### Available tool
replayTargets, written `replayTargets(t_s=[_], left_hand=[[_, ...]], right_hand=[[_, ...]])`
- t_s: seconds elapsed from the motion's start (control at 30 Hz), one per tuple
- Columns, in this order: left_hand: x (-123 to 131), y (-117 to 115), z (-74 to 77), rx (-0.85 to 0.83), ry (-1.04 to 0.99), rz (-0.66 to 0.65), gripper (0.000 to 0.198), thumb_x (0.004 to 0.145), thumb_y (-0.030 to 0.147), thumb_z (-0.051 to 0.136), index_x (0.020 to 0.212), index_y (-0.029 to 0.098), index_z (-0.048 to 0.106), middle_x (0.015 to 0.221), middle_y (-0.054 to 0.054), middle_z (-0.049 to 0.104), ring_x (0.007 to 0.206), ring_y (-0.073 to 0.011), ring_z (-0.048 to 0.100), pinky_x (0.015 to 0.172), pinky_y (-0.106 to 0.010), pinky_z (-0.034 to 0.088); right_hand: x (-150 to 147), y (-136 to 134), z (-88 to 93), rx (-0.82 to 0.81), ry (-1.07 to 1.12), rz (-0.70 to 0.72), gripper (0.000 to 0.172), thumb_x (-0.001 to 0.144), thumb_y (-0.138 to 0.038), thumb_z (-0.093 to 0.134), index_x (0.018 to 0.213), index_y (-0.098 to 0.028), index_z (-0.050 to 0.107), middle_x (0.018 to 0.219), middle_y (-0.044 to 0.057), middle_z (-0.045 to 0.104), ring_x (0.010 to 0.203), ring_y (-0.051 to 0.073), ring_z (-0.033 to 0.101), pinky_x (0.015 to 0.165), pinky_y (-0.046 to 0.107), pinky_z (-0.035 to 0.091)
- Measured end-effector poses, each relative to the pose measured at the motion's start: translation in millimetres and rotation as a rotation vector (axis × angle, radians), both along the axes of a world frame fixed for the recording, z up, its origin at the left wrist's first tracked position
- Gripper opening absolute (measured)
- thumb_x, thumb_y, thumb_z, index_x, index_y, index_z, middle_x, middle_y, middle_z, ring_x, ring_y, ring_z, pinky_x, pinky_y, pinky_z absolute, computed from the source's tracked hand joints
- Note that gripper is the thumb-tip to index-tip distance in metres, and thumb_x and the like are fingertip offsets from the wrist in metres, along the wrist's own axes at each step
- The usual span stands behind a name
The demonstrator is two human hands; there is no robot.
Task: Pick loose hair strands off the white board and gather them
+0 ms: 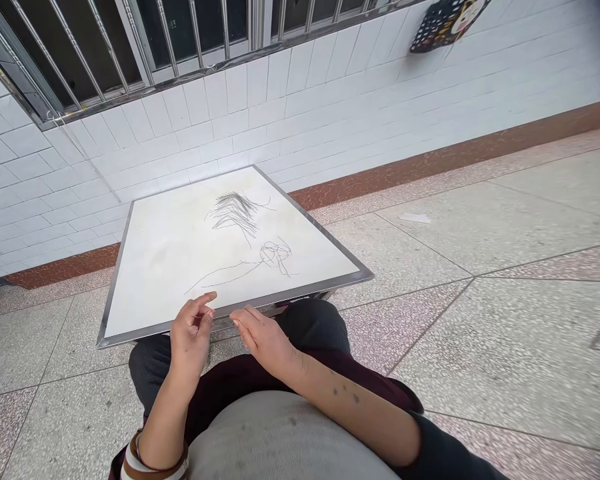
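Thin dark strands, like hair or fine wire, lie on a white tabletop with a grey metal rim (300, 291). One bundle of strands (234, 212) is spread in rough rows near the middle of the top. Nearer the front edge is a loose tangle of strands (276, 253), with long ends trailing left towards my hands. My left hand (191, 337) is over the front rim, thumb and fingertips drawn together and one finger pointing out. Close by on the right, my right hand (264, 339) has its fingers pressed together. Anything between the fingertips is too fine to make out.
The table stands near a white tiled wall (190, 143) with a barred window (180, 33) above. A dark spotted bag (443, 27) hangs on the wall at upper right. A white scrap (415, 218) lies on the speckled floor (520, 333). My knees are under the table's front edge.
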State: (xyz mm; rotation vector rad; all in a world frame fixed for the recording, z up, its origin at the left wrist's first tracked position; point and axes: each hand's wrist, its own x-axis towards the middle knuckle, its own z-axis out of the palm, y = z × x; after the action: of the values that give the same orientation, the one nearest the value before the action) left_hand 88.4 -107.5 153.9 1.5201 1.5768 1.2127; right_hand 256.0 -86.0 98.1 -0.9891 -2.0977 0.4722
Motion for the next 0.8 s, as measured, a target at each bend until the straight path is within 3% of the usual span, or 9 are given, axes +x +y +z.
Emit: replayTargets(t_s=[0.8], left_hand=[[-12,-3,9.8,0.039,-0.057,0.1,0.033,0.084,0.028,0.057,0.115,0.022,0.066,0.08,0.0,0.06,0.068,-0.0121,0.056,0.07,-0.026,0.049]], right_hand=[[2,5,-5.2,0.023,0.027,0.011,0.026,0.098,-0.017,0.035,0.109,-0.022,0.058,0.081,0.002,0.055,0.058,0.011,0.054,0.052,0.021,0.048]])
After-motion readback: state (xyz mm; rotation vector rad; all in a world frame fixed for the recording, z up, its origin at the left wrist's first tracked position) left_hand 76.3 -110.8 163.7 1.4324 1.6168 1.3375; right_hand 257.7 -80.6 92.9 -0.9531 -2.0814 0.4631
